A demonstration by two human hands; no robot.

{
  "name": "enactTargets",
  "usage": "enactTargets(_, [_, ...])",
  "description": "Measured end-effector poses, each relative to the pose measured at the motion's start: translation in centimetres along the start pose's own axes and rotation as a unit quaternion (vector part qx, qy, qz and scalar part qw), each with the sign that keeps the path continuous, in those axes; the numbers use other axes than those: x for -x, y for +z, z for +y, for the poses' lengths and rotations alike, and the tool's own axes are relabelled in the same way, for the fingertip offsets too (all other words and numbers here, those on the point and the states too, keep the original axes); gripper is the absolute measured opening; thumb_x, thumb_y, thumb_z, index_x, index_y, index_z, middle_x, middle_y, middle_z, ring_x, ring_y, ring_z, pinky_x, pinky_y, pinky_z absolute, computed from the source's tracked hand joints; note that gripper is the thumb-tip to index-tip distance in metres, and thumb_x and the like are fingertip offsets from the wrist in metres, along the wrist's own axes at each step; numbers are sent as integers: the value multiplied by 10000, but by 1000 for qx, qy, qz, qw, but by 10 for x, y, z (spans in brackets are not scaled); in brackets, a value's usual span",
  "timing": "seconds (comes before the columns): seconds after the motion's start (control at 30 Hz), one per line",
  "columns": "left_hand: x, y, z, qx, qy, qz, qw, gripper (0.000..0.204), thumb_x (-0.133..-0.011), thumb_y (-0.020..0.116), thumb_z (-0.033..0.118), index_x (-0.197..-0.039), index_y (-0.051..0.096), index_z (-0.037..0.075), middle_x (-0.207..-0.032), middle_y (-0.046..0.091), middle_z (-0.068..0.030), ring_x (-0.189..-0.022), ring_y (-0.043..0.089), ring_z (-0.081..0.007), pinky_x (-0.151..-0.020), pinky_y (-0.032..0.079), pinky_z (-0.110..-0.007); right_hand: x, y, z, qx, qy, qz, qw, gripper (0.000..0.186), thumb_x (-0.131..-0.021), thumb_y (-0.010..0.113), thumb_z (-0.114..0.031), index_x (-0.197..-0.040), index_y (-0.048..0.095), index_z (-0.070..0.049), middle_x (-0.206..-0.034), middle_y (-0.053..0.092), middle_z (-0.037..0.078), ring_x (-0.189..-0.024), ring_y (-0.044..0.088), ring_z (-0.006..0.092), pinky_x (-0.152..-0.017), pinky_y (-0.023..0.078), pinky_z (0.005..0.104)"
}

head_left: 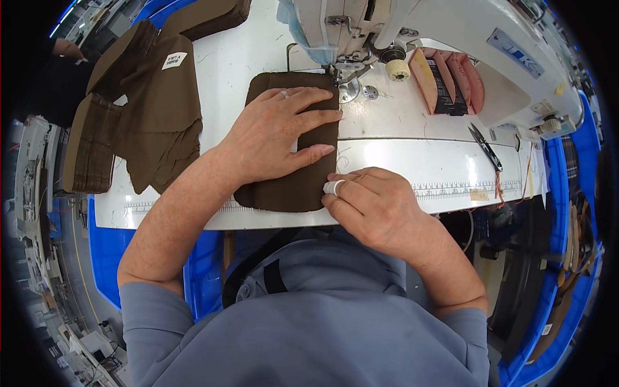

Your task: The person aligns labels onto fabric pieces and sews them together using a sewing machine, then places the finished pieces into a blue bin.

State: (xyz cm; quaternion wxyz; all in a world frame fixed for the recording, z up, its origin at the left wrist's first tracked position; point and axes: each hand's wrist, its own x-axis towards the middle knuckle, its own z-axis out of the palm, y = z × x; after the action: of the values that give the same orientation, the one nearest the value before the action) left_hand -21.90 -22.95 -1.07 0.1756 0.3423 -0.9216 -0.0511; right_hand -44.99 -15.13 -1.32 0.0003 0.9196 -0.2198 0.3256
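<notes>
A brown fabric piece (284,193) with rounded corners lies on the white sewing table, its far right edge beside the presser foot of the sewing machine (342,74). Across its upper half rests my left hand (274,132), flat with fingers spread, a ring on one finger. At the near right edge of the fabric, my right hand (377,203) has its thumb and fingers closed in a pinch. A white wrap covers one fingertip of that hand. Part of the fabric is hidden under both hands.
Stacks of brown fabric pieces (161,116) fill the table's left side. Right of the needle are a pink divided holder (422,77) and thread snips (487,148). A ruler strip (445,188) follows the front edge. Blue bins (554,258) flank the table.
</notes>
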Motion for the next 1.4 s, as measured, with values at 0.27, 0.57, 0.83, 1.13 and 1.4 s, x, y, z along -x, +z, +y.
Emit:
enactTargets(0.27, [0, 7, 2, -20, 1, 19, 1000, 494, -902, 738, 365, -1352, 658, 177, -1470, 550, -126, -1304, 573, -346, -1103, 442, -503, 0, -11, 11, -23, 27, -28, 999, 182, -712, 703, -79, -879, 665, -20, -863, 660, 85, -789, 705, 208, -686, 563, 325])
enactTargets(0.57, [-11, 1, -4, -22, 1, 7, 1000, 446, -905, 735, 332, -1314, 679, 163, -1398, 577, -140, -1240, 602, -352, -1090, 457, -493, -15, -9, 45, 6, 14, -63, 998, 145, -727, 673, -105, -850, 617, -52, -791, 590, 61, -708, 656, 222, -625, 541, 354])
enactTargets(0.83, [-13, 2, -6, -1, 4, 32, 999, 424, -881, 746, 247, -1290, 699, 146, -1353, 605, -117, -1226, 608, -342, -1073, 465, -472, -30, -3, 79, 19, -5, -68, 997, 123, -730, 670, -97, -818, 603, -42, -753, 588, 76, -695, 665, 253, -619, 554, 379])
enactTargets(1.13, [-8, 2, -23, 63, 38, 40, 996, 338, -856, 771, 151, -1177, 747, 48, -1289, 700, -108, -1197, 662, -284, -1055, 513, -438, -30, 15, 99, 11, 51, 4, 999, 119, -790, 808, -96, -881, 736, -73, -835, 681, 56, -740, 678, 254, -637, 539, 373])
enactTargets(1.4, [-14, 0, -28, 116, 58, 17, 991, 340, -845, 711, -34, -1164, 772, 66, -1244, 743, -74, -1224, 677, -270, -1053, 566, -400, -23, 2, 99, 7, 106, -18, 994, 193, -778, 844, -145, -964, 805, -111, -930, 647, 51, -816, 671, 226, -650, 524, 369])
